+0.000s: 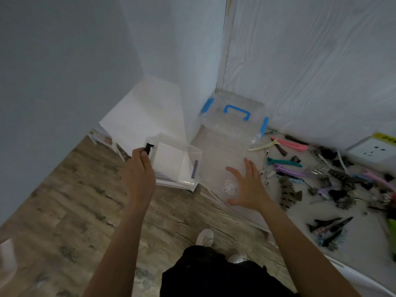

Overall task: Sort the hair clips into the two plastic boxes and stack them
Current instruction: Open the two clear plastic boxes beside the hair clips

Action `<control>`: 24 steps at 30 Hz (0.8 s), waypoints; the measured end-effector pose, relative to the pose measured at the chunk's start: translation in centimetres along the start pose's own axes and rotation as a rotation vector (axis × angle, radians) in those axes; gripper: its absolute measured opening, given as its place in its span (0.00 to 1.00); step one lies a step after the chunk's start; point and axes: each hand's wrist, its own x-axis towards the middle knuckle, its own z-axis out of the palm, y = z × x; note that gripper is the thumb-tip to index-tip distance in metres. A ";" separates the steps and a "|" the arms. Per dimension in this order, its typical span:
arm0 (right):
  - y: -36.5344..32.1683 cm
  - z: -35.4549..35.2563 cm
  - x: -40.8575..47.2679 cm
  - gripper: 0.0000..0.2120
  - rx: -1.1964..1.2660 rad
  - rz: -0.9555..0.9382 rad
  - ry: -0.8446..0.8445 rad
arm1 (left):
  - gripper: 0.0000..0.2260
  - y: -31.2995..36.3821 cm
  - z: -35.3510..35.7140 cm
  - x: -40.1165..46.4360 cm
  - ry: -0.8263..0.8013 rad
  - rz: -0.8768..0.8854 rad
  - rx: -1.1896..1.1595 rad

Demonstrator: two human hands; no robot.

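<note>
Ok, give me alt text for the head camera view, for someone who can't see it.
A person's left hand grips the dark latch of an open clear plastic box held above the wood floor, while the right hand hovers open over a white table. A closed clear box with blue handle sits in the corner; assorted hair clips lie scattered to the right.

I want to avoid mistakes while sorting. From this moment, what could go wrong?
1. The left hand holds the open clear box by one edge, beyond the table edge and above the floor; it may tip or slip.
2. The right hand is open and spread near the clip pile; a quick sweep could push clips off.
3. The blue-handled box appears closed, so it cannot receive clips yet.
</note>
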 end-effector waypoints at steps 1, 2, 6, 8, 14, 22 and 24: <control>-0.1 0.3 0.5 0.48 -0.005 -0.002 -0.014 | 0.14 -0.1 -0.2 0.1 0.011 0.020 0.009; 0.0 0.5 0.8 0.48 -0.010 0.002 -0.027 | 0.15 0.0 -0.4 0.2 0.027 0.037 0.000; 0.5 0.9 1.4 0.44 -0.027 0.019 -0.069 | 0.14 1.3 -1.6 0.7 0.099 0.055 -0.101; 0.5 0.8 1.4 0.37 0.043 0.002 -0.041 | 0.14 2.1 -1.6 0.8 0.085 -0.006 -0.141; -0.8 -3.5 -0.7 0.15 1.133 0.197 0.348 | 0.13 4.0 2.3 0.6 -0.178 -0.149 -0.214; 0.0 -4.2 -0.3 0.13 1.099 0.385 0.295 | 0.10 3.1 9.2 0.7 -0.457 -0.169 -0.207; 0.6 -4.1 -0.2 0.14 1.031 0.427 0.246 | 0.11 3.0 9.4 0.7 -0.507 -0.124 -0.116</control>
